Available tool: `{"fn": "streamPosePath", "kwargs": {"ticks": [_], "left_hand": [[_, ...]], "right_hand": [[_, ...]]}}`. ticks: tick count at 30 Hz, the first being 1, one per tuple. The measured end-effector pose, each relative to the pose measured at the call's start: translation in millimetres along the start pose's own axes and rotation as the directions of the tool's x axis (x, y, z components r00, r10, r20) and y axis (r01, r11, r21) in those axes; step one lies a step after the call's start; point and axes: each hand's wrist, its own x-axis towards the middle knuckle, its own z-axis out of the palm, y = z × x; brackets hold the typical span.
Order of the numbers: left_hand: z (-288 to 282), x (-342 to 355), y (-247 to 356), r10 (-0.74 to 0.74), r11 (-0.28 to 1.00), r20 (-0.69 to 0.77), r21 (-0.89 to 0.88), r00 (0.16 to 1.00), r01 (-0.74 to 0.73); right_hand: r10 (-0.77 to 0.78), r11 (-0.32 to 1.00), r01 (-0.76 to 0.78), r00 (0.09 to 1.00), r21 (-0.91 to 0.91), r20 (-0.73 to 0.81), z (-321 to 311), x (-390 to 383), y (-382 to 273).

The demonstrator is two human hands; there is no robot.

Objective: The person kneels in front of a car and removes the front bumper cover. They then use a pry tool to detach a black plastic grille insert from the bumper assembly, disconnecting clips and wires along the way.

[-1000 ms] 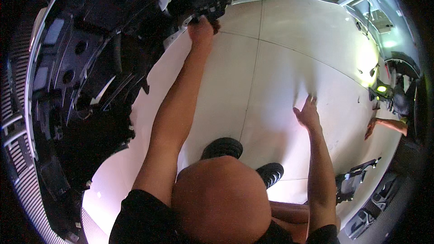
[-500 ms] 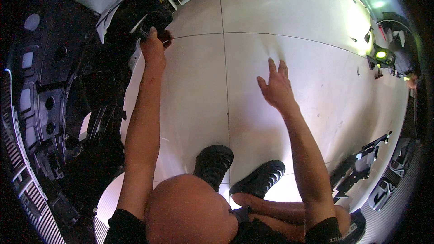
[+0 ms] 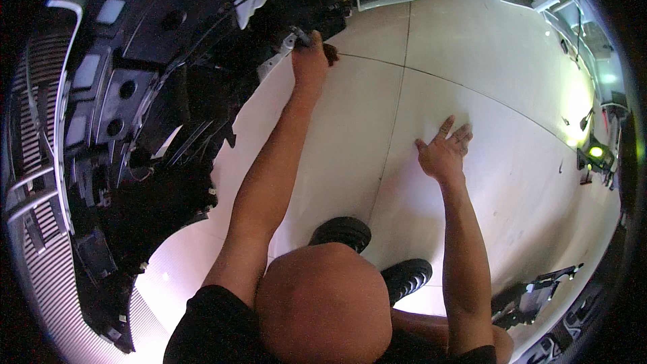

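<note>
- two hands show: the left hand (image 3: 311, 71) reaches forward and the right hand (image 3: 443, 160) is held out over the white floor (image 3: 350, 141).
- one dark grey piece (image 3: 301, 35) juts out by the thumb of the left hand; its kind is hard to make out. this hand is curled, its fingers mostly lost in shadow, and i cannot tell whether they close on the piece or only touch it.
- five digits belong to the right hand, which is spread, some of the fingers overlapping; whether it touches the floor, i cannot tell.
- one large black part (image 3: 145, 71) fills the left side, and the left hand is at its upper right end. at least three round holes can be counted in it; much of the rest sinks into darkness.
- one pale metal bracket (image 3: 273, 61) sits just beside the left hand, partly covered.
- two black shoes (image 3: 342, 229) stand on the floor, both partly hidden behind one bare knee (image 3: 327, 296).
- two black sleeves (image 3: 219, 320) are cut off by the lower edge.
- one smaller black part (image 3: 526, 303) lies at lower right, partly behind the right forearm.
- one yellow-green light (image 3: 596, 152) glows at far right; the dark shapes around it are blurred.
</note>
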Motion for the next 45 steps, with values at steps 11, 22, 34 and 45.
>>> {"fn": "streamPosePath", "kwargs": {"ticks": [11,22,34,45], "left_hand": [[-48,-74,-41,-0.044,0.906,0.106,-0.416,0.993,0.084],[-62,-12,32,0.323,0.881,-0.147,-0.313,0.935,-0.354],[-36,59,-39,0.641,0.707,-0.382,-0.045,0.666,-0.706],[-35,30,-31,0.419,0.871,-0.317,-0.126,0.851,-0.476]], "right_hand": [[-0.216,0.976,0.216,0.976,0.039,-0.008,-18,-10,51],[-0.249,0.944,0.251,0.968,0.215,-0.035,-12,-18,80],[-0.307,0.933,0.315,0.949,0.174,-0.069,-47,-22,50],[-0.733,0.502,0.738,0.087,-0.451,-0.675,-344,-17,-208]]}}
